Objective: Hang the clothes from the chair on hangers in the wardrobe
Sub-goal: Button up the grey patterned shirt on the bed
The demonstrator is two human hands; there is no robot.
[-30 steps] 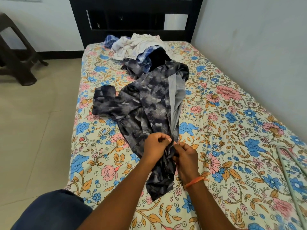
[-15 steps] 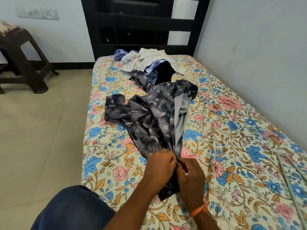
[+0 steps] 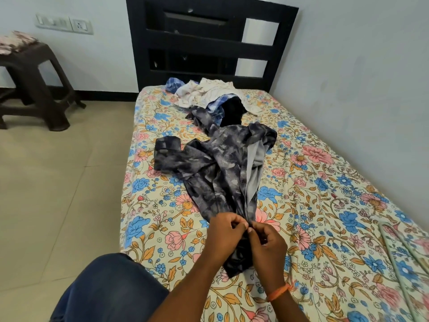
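A dark grey-blue patterned shirt (image 3: pixel 216 168) lies stretched out along the floral bed sheet (image 3: pixel 325 196), its grey inner side showing along the front opening. My left hand (image 3: pixel 225 233) and my right hand (image 3: pixel 264 240) meet at the shirt's front edge near its lower end, and both pinch the fabric there with curled fingers. An orange band sits on my right wrist. A pile of other clothes (image 3: pixel 209 96), white, blue-checked and black, lies at the head of the bed. A metal hanger (image 3: pixel 394 256) rests on the sheet at the right edge.
A dark headboard (image 3: pixel 209 43) stands against the wall behind the bed. A brown plastic stool (image 3: pixel 34 84) with folded cloth on top stands at the left on the tiled floor (image 3: pixel 58 194). The right wall runs close along the bed. My knee in blue jeans (image 3: pixel 106 289) is at the bottom.
The camera has tilted up, showing more headboard and wall. My hands have stayed together on the shirt's front edge, fingers shifting slightly along it. The shirt has barely moved.
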